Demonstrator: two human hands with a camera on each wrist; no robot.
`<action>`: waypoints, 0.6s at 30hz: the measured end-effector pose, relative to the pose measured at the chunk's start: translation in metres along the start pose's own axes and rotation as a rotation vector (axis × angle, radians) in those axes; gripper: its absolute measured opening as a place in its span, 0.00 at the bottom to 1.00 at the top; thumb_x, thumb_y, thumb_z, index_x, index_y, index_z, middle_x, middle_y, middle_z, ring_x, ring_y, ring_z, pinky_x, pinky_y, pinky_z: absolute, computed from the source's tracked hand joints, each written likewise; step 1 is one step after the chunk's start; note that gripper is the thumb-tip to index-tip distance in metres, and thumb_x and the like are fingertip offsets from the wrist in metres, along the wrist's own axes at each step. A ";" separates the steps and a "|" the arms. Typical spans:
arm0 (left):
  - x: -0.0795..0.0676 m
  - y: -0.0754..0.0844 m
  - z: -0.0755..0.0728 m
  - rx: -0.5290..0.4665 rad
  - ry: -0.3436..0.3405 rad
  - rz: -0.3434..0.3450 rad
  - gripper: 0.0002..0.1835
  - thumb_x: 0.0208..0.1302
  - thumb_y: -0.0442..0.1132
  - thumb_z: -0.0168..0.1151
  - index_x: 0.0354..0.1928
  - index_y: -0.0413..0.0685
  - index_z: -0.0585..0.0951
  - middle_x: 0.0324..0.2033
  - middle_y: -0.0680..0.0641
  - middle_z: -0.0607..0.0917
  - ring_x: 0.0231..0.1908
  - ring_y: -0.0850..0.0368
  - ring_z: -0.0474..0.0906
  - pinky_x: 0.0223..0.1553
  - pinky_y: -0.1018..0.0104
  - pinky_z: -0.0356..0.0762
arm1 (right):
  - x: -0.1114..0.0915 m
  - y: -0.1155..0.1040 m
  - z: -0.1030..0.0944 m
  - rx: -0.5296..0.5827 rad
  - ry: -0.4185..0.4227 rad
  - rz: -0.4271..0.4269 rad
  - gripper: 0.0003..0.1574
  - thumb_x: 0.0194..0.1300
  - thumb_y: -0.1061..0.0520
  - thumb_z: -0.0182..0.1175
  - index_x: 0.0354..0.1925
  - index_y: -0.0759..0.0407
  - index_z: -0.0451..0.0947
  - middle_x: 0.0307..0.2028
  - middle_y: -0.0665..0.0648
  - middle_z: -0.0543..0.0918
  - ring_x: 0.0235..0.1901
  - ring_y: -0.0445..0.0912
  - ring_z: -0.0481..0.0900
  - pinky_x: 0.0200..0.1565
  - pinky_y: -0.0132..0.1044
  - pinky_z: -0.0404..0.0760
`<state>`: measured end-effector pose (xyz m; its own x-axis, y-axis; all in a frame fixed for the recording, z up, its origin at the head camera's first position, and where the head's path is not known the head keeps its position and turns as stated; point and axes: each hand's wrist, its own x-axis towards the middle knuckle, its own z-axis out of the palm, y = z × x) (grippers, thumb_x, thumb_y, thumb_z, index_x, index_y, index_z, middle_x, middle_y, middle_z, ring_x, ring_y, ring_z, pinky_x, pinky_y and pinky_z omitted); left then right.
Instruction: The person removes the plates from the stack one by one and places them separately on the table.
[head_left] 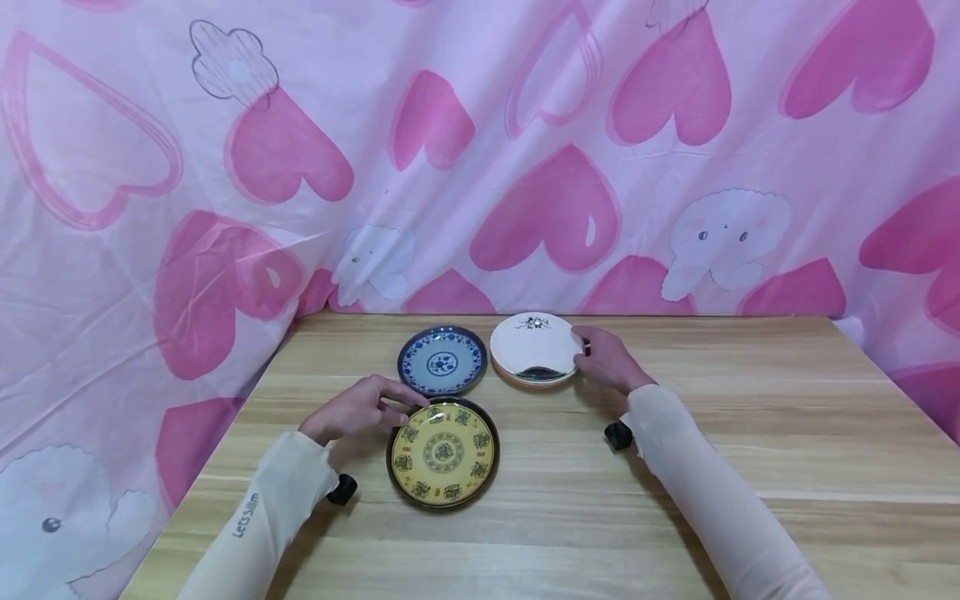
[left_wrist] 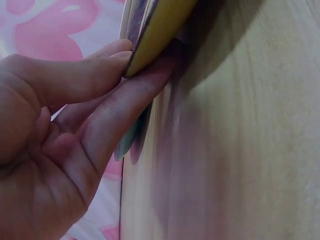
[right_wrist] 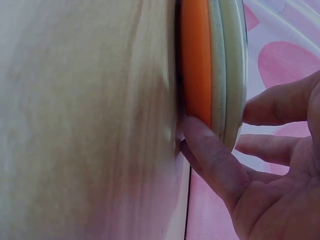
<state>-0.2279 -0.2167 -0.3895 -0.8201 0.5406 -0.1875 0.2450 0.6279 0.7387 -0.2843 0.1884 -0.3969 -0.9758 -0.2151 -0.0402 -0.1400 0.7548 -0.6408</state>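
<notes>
In the head view, a round yellow plate [head_left: 444,451] with a dark rim and printed emblems lies nearest the person. My left hand [head_left: 367,407] pinches its left edge; the left wrist view has the thumb at the rim and a finger [left_wrist: 142,85] beneath the plate. Behind it sits a blue-and-white patterned plate [head_left: 442,361]. To the right of that stands a stack of plates topped by a white plate [head_left: 528,348] with a black floral print. My right hand [head_left: 609,358] grips the stack's right edge, where an orange plate [right_wrist: 196,65] shows at the bottom.
Everything rests on a light wooden table [head_left: 570,517]. A pink cloth [head_left: 540,200] with hearts hangs behind the table and along its left side. Small black devices are on both wrists, the left one [head_left: 342,490] and the right one [head_left: 618,435].
</notes>
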 end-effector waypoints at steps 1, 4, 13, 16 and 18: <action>0.000 0.001 0.000 0.013 0.000 -0.002 0.21 0.63 0.27 0.63 0.54 0.56 0.86 0.60 0.47 0.84 0.62 0.44 0.77 0.64 0.46 0.77 | 0.000 0.000 0.000 0.001 -0.002 -0.003 0.40 0.66 0.64 0.53 0.73 0.73 0.57 0.66 0.75 0.71 0.59 0.61 0.73 0.66 0.56 0.75; 0.000 0.003 -0.002 0.062 -0.005 0.008 0.20 0.63 0.28 0.64 0.54 0.56 0.86 0.59 0.45 0.85 0.56 0.47 0.82 0.59 0.51 0.82 | 0.000 0.000 0.000 0.004 -0.005 0.004 0.40 0.66 0.64 0.52 0.74 0.72 0.56 0.67 0.74 0.71 0.60 0.60 0.73 0.66 0.56 0.74; 0.003 0.004 -0.007 0.111 -0.025 0.061 0.19 0.59 0.26 0.66 0.52 0.49 0.87 0.53 0.42 0.87 0.49 0.50 0.87 0.49 0.65 0.86 | -0.002 0.000 0.001 0.011 0.015 -0.014 0.38 0.66 0.64 0.52 0.73 0.73 0.58 0.67 0.74 0.71 0.61 0.61 0.74 0.65 0.55 0.75; 0.003 0.003 -0.008 0.112 -0.022 0.064 0.19 0.59 0.25 0.66 0.52 0.48 0.87 0.53 0.41 0.87 0.48 0.50 0.87 0.49 0.65 0.86 | -0.002 0.000 0.001 0.004 0.020 -0.025 0.38 0.66 0.64 0.52 0.72 0.73 0.59 0.67 0.74 0.71 0.61 0.61 0.75 0.64 0.55 0.76; 0.003 0.003 -0.008 0.115 -0.018 0.067 0.19 0.59 0.24 0.66 0.51 0.48 0.87 0.53 0.41 0.87 0.48 0.50 0.87 0.49 0.65 0.86 | -0.003 0.000 0.001 0.009 0.023 -0.028 0.38 0.66 0.64 0.52 0.73 0.73 0.59 0.67 0.74 0.71 0.61 0.61 0.75 0.64 0.54 0.77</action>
<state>-0.2338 -0.2175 -0.3829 -0.7907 0.5929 -0.1526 0.3575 0.6496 0.6710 -0.2815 0.1882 -0.3979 -0.9751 -0.2218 -0.0046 -0.1660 0.7432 -0.6481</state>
